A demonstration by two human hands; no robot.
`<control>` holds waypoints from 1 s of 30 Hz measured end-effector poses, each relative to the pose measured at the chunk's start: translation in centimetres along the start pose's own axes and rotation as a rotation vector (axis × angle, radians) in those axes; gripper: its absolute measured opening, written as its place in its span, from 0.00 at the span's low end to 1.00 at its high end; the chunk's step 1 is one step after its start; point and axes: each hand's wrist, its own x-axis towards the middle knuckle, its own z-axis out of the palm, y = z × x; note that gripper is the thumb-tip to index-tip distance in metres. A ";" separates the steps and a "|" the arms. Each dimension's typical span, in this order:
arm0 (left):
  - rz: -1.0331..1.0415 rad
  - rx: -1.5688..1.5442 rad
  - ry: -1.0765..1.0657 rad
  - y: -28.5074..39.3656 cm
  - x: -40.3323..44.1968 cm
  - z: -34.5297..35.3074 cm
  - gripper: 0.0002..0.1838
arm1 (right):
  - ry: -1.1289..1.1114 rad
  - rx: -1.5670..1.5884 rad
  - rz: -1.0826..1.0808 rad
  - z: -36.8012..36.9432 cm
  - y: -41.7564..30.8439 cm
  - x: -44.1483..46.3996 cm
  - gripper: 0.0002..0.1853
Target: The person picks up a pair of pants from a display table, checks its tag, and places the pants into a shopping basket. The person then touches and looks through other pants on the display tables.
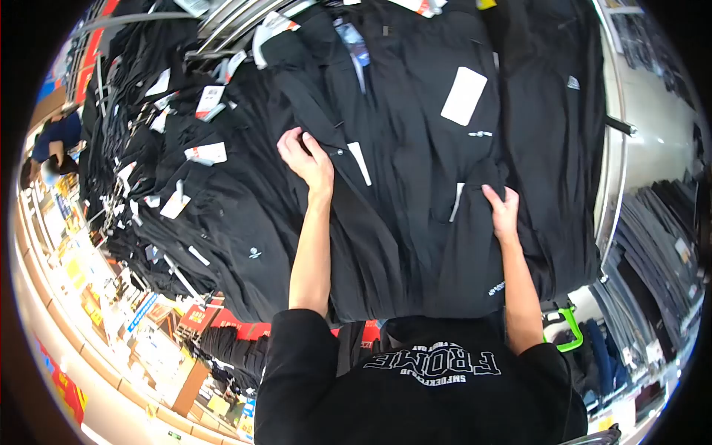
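Black trousers [430, 156] hang in front of me, with a blank white tag [464, 96] on the fabric and small white logos. My left hand [302, 157] is closed on the dark cloth at their left side, its fingertips partly hidden in the folds. Lower down on the right, my right hand [503, 209] pinches a fold of the same black cloth, near a narrow white tag [457, 202]. Between the hands the trousers spread out. Where one garment ends and its neighbour begins is hard to make out.
Many black garments [215, 185] with white and red tags hang packed on the left. A metal rail [237, 22] runs above, and a rack post [612, 178] stands on the right. Folded or hanging trousers [645, 252] fill the right side. A person [59, 144] is at far left.
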 end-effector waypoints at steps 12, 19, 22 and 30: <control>0.169 0.260 -0.310 1.1 0.2 2.8 0.32 | -0.008 -0.081 -0.001 -0.8 0.4 0.2 0.11; -0.465 -0.125 -0.279 5.1 -4.4 -2.7 0.20 | -0.025 -0.004 0.014 -0.2 -0.5 -0.1 0.11; -0.327 -0.056 -0.398 2.7 -7.0 -2.6 0.14 | -0.020 -0.034 0.000 -0.3 -0.3 0.0 0.12; -0.562 -0.380 -0.400 2.0 -6.6 -2.7 0.15 | -0.047 -0.069 -0.008 -0.2 -0.7 0.0 0.12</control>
